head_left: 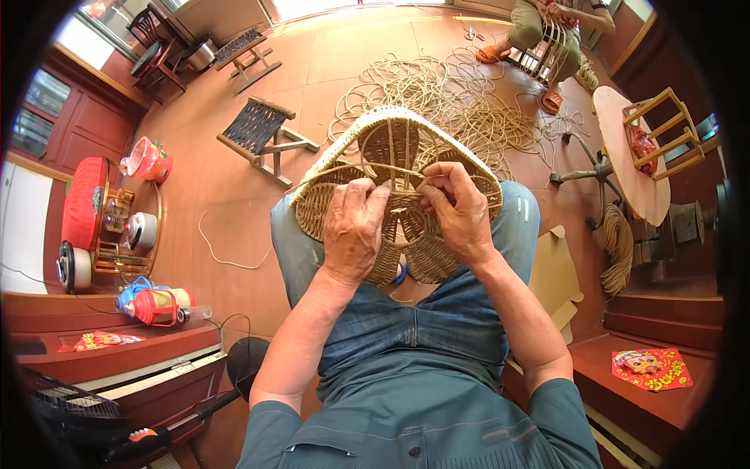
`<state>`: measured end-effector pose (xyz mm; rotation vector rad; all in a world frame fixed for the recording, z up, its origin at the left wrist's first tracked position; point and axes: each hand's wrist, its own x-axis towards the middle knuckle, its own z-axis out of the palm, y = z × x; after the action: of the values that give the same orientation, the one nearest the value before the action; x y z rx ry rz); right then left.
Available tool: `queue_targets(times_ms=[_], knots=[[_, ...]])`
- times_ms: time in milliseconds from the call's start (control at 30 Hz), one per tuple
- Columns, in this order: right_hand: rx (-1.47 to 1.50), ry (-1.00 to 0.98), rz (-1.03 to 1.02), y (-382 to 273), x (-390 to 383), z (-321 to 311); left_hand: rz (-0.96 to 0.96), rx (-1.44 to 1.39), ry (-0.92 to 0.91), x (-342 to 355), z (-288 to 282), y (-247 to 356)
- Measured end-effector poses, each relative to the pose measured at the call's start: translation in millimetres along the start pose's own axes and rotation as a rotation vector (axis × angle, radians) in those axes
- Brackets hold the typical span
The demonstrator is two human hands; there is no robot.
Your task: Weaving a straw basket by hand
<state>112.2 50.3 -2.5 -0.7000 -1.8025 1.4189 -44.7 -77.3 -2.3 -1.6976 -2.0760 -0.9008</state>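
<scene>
A woven piece (396,137) rests across my lap, with brown petal-shaped panels, a pale braided rim and open gaps between ribs. My left hand (351,223) is closed over its left middle, fingers curled onto the weave near a thin cord (371,165) that crosses the piece. At the right middle, my right hand (457,211) pinches that cord between thumb and index finger, the other fingers bent. Part of the weave is hidden behind both hands.
Loose cord (422,78) lies heaped on the floor ahead. A folding stool (254,125) stands front left, a round board (613,144) right. Another person (527,23) sits at back right. A coiled hank (617,250), kettles (156,305) and a fan (70,414) are nearby.
</scene>
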Motion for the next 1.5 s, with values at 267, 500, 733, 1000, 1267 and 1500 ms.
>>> queue_targets(times_ms=[267, 500, 733, 1000, 1267, 1500], knots=[[0.093, 0.053, 0.073, -10, 16, -24, 0.152, -0.070, -0.003, 8, 6, -3], [0.412, 0.049, -0.082, -33, 34, -17, -0.038, -0.166, 0.026, 18, 20, 1], [-0.253, 0.041, -0.031, -20, 22, -6, -0.033, -0.062, 0.084, 18, 28, 8], [-0.434, -0.049, -0.309, 0, 27, 16, -0.048, -0.058, -0.010, 12, 23, 16], [-0.463, -0.023, -0.269, 3, 21, 20, -0.065, -0.097, -0.013, 10, 21, 15], [0.506, -0.055, 0.242, -3, 12, 3, 0.027, -0.100, 0.120, 10, 22, 17]])
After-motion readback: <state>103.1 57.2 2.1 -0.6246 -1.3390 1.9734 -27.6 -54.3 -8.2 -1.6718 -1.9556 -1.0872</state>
